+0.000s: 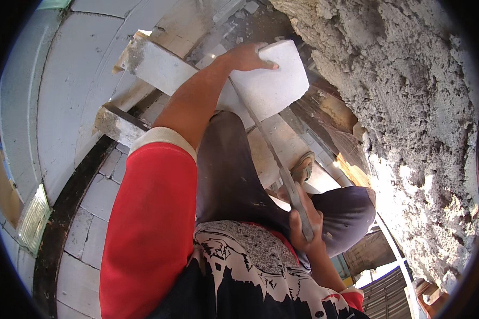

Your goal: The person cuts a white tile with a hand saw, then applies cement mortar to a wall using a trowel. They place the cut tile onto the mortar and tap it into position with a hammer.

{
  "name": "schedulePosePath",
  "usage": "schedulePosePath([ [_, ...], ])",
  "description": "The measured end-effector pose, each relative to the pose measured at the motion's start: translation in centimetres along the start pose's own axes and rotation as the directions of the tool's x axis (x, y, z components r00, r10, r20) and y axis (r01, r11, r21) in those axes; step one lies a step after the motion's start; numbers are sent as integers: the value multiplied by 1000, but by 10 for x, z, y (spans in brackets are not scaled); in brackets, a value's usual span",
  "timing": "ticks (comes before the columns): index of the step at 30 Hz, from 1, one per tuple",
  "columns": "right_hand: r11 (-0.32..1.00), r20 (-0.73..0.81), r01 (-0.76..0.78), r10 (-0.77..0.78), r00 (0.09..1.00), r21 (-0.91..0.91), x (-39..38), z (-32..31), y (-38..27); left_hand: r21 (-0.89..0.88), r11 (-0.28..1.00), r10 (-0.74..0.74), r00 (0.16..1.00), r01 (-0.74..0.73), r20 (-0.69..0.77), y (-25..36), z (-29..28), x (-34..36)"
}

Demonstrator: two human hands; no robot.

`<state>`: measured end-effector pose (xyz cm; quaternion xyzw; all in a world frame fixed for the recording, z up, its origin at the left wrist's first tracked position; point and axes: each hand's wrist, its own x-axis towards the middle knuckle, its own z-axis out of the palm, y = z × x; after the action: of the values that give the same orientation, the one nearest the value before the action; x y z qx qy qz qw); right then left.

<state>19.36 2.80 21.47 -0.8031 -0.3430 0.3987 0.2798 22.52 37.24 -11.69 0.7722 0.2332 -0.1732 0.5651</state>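
Near the top centre, my left hand (253,59) grips a white block (282,82) at its upper left, thumb on the face and fingers over the edge. A long, straight grey tool (266,141), apparently a saw, lies diagonally from the block down toward me, its far part against the block beside my left wrist. My right hand (307,218) is closed round the tool's near end at the lower middle. My bent legs (226,175) are under the tool, and a sandaled foot (302,166) shows behind it.
Pale slabs (162,69) jut out at the upper left. A pale tiled surface (93,228) with a dark strip (69,212) runs down the left, beside a glass block (34,218). A rough grey wall (420,122) rises close on the right, with wooden boards (330,117) and rubble near it.
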Motion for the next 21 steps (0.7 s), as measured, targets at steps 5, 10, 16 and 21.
schedulePosePath([
  [5, 987, -23, -28, 32, 999, 161, 90, 60, 35, 36, 999, -5, 1000, 5, -1, -9, 10, 9],
  [10, 971, -5, -25, 27, 1000, 237, 116, 80, 34, 53, 998, -28, 1000, 28, -6, -12, 8, 2],
  [16, 999, -3, -10, 10, 1000, 35, -1, 22, 11, 24, 999, -41, 999, 40, 21, -2, 6, -5],
  [21, 971, -1, -34, 35, 999, 235, 148, 92, 43, 28, 999, -43, 998, 42, 42, 10, 2, -6],
])
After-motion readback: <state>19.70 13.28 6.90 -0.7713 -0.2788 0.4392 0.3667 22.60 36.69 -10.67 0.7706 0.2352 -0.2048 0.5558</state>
